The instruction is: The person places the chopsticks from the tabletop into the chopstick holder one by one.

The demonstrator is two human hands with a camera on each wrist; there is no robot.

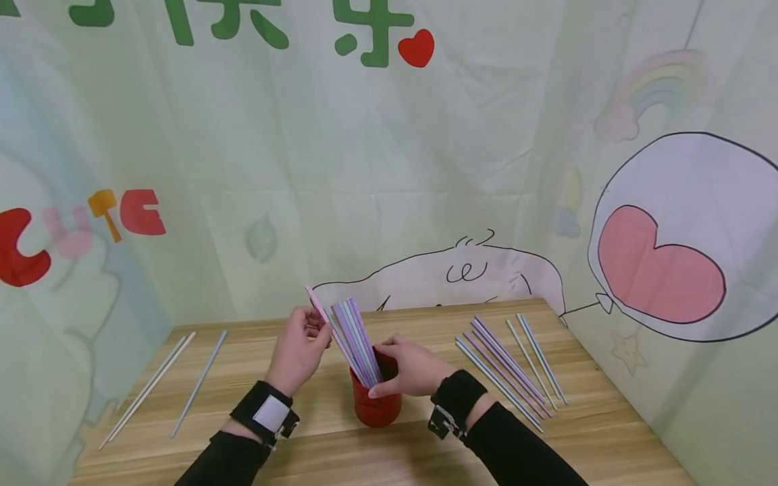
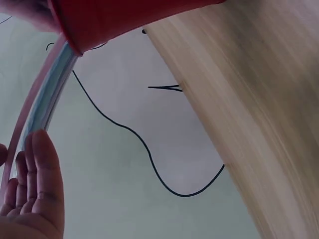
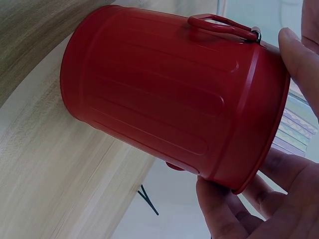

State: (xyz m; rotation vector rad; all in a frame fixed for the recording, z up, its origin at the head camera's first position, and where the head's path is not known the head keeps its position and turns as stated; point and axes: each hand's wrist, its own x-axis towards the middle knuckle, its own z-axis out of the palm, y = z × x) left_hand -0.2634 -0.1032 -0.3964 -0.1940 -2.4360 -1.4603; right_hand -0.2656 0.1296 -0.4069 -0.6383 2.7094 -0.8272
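Note:
A small red metal bucket (image 1: pixel 377 409), ribbed and with a loop handle on its side, stands on the table. My right hand (image 1: pixel 419 368) grips it at the rim, thumb on one side and fingers on the other in the right wrist view. A bundle of purple and pale blue straws (image 1: pixel 355 337) leans to the left out of the bucket's mouth. At the left of this bundle is a pink straw (image 1: pixel 317 303), its lower end in the bucket. My left hand (image 1: pixel 299 347) holds the pink straw near its upper part, between thumb and fingers.
On the wooden table (image 1: pixel 304 445), two white straws (image 1: pixel 148 388) and a pale blue straw (image 1: pixel 199 381) lie at the left. Several purple straws (image 1: pixel 509 361), blue straws (image 1: pixel 541 354) and a whitish straw (image 1: pixel 531 363) lie at the right. A printed cloth (image 1: pixel 365 169) hangs behind.

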